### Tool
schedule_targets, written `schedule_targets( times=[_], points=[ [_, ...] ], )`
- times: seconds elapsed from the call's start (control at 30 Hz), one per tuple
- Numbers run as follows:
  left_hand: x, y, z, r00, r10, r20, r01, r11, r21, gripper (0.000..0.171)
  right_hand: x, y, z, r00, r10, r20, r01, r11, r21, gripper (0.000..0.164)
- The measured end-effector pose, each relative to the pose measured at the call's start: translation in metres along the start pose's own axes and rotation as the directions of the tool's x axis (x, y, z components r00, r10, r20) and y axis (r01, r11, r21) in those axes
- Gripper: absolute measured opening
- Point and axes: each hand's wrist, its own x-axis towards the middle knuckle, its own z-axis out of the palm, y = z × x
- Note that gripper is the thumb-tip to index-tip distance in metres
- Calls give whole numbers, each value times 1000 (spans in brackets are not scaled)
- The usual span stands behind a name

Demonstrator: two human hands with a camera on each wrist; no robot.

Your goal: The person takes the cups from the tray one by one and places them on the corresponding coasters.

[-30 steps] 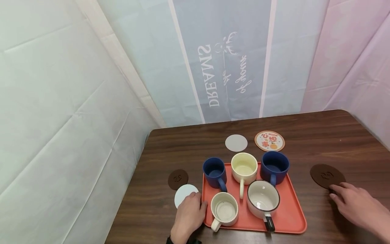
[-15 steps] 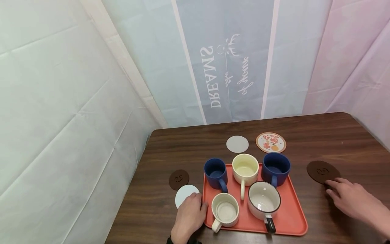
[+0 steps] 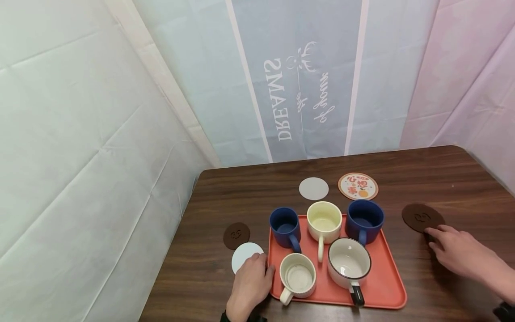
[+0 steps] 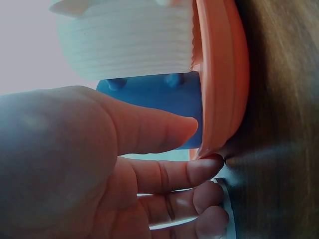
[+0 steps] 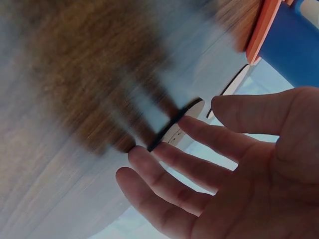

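My right hand (image 3: pixel 462 252) has its fingertips at the near edge of a brown round coaster (image 3: pixel 416 214) with a cut-out face, right of the tray. In the right wrist view, its fingers (image 5: pixel 194 172) are spread and fairly straight, with the thumb held apart. Over a white round coaster (image 3: pixel 242 256) lies my left hand (image 3: pixel 250 281), beside the left rim of the orange-red tray (image 3: pixel 382 281). Its thumb (image 4: pixel 164 130) is close to the tray rim in the left wrist view, and the fingertips are down by the table. Nearest to it on the tray is a cream ribbed mug (image 3: pixel 297 277).
Also on the tray are two blue mugs (image 3: pixel 284 228), a pale yellow mug (image 3: pixel 323 221) and a white black-rimmed mug (image 3: pixel 348 261). Behind it lie a white coaster (image 3: pixel 314 188) and a printed coaster (image 3: pixel 358 186). Another brown coaster (image 3: pixel 236 235) lies at left on the wooden table (image 3: pixel 410 172).
The right-hand brown coaster has slid away from me and slightly left, with my right hand's fingertips following at its edge. My left hand has stayed in place beside the tray.
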Motion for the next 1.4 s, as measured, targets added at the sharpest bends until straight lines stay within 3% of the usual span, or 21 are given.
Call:
schedule_targets(
  times=[0.2, 0.53, 1.4],
  points=[
    [-2, 1, 0, 1000, 5, -4, -5, 1000, -2, 17, 5, 1, 1, 1000, 18, 14, -18, 1000, 13, 40],
    [-5, 3, -1, 1000, 22, -21, -22, 1000, 5, 17, 17, 6, 2, 997, -41, 58, 41, 999, -3, 45],
    [-1, 1, 0, 1000, 23, -16, -23, 1000, -5, 17, 54, 19, -4, 996, -72, 43, 72, 997, -3, 51]
  ],
)
